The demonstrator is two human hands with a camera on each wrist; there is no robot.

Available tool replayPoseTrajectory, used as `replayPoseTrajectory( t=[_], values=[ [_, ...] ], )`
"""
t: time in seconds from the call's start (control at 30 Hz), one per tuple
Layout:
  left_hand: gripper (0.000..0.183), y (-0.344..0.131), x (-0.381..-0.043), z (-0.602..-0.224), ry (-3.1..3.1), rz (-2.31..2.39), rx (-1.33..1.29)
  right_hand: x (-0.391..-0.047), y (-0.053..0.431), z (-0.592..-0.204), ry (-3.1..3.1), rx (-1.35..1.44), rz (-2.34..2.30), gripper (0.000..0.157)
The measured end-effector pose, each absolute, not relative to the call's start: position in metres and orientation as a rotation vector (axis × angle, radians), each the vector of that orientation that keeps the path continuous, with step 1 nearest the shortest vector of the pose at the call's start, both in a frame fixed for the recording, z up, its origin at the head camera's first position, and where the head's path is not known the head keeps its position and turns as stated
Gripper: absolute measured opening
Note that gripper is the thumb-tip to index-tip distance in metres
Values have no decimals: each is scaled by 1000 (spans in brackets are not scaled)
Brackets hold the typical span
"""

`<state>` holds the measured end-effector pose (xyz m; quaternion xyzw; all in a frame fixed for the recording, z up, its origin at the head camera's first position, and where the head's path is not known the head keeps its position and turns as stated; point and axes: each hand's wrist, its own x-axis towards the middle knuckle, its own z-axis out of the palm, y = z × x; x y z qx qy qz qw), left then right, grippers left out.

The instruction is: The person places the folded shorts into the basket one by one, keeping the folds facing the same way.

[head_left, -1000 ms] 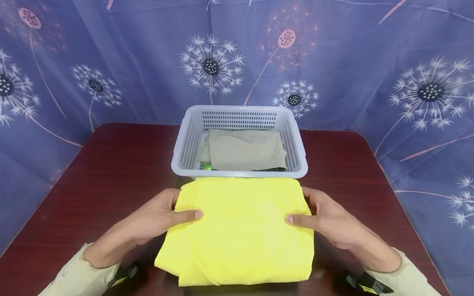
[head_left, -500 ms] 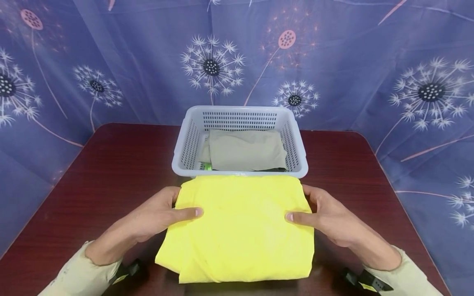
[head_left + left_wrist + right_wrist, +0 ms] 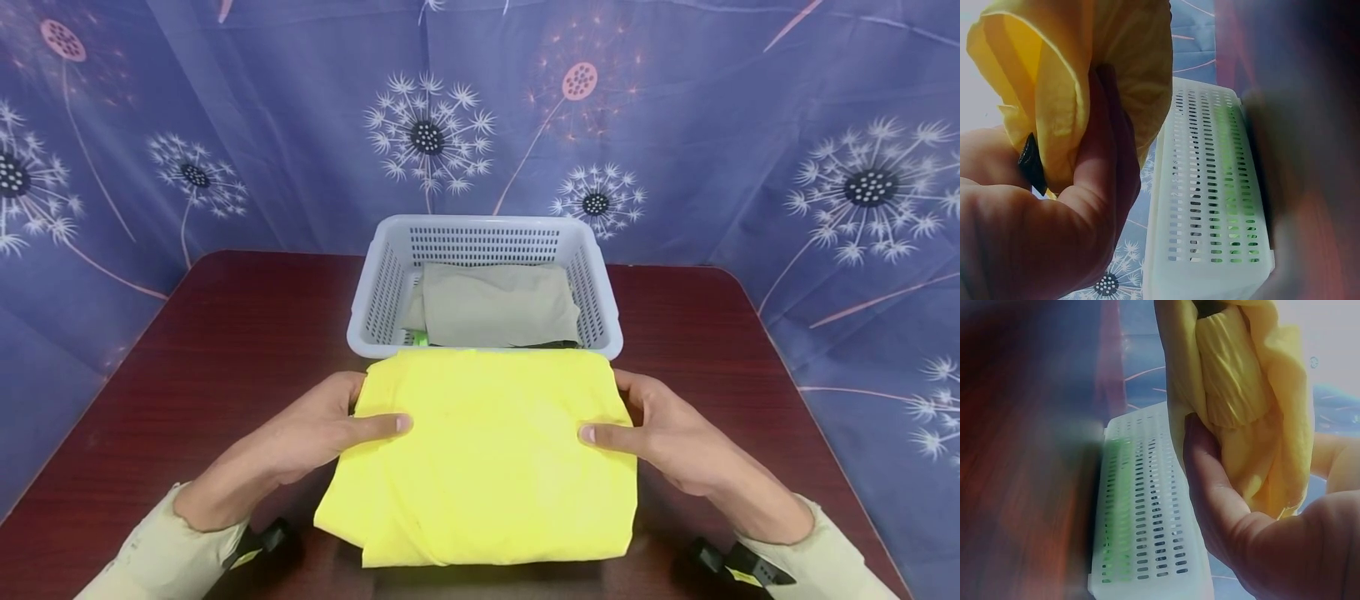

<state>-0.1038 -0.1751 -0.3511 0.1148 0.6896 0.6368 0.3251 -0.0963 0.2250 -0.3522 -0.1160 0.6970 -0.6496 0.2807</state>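
Observation:
A folded yellow garment [image 3: 487,467] is held up between both hands, in front of the basket. My left hand [image 3: 322,425] grips its left side, thumb lying on top and fingers underneath. On the opposite side my right hand [image 3: 667,433] holds it the same way. Both wrist views show the fingers beneath the yellow cloth [image 3: 1129,75], whose side folds hang open; a gathered, cuff-like part [image 3: 1232,375] shows in the right wrist view. The garment's far edge overlaps the near rim of the pale plastic basket [image 3: 486,223]. Most fingers are hidden under the cloth in the head view.
Inside the basket lies a folded grey-beige cloth [image 3: 498,304], with a bit of bright green [image 3: 420,338] at its left corner. The dark red wooden table [image 3: 247,325] ends at a blue curtain [image 3: 300,125] printed with dandelions.
Both hands have moved the yellow garment slightly forward, so its far edge now overlaps the basket's near rim. The grip looks the same, and the basket has not moved.

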Motion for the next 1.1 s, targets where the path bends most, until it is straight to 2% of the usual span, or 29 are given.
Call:
replayPoseTrajectory(
  t=[1.1],
  values=[
    [42,-174,-116,-344,1824,1676,308,-105,226,-346,1883,-364,-1770,57]
  ],
)
